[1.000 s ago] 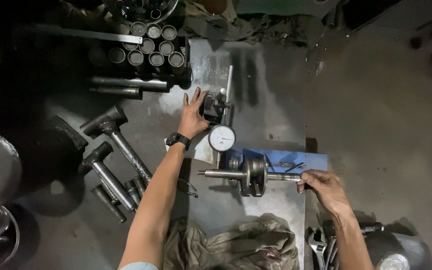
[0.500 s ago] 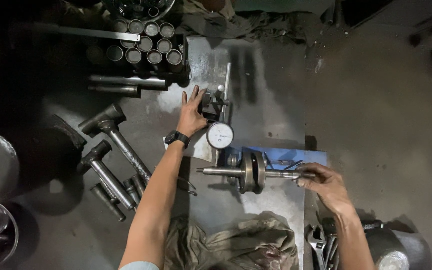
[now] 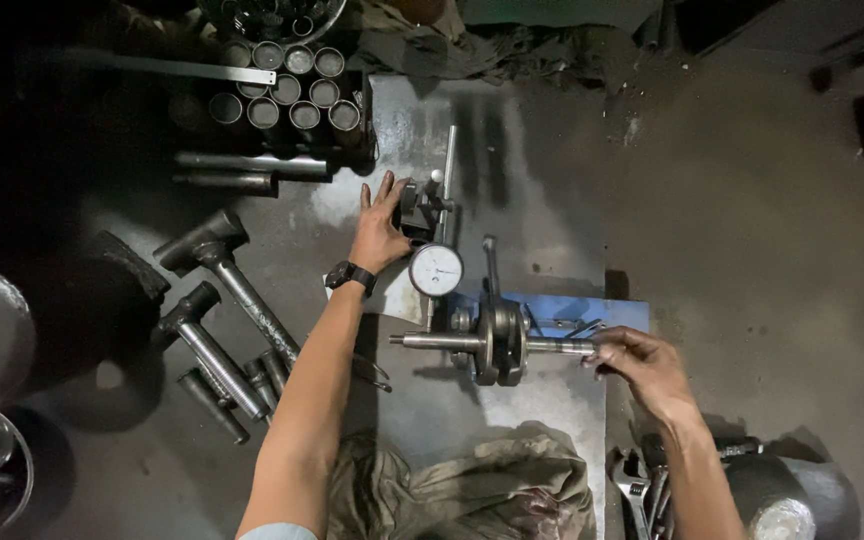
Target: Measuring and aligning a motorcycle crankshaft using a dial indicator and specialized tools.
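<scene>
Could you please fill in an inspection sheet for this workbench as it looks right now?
Surface: worn grey metal plate, stained, with a blue stand on it.
Job's things: crankshaft lying level on the stand; dial gauge on its base beside it.
Clutter: hammers, steel tubes, rag, wrenches.
Hands: left hand rests on the gauge base; right hand pinches the shaft's right end.
Cables: nothing seen.
Surroundings: dark, dirty floor.
</scene>
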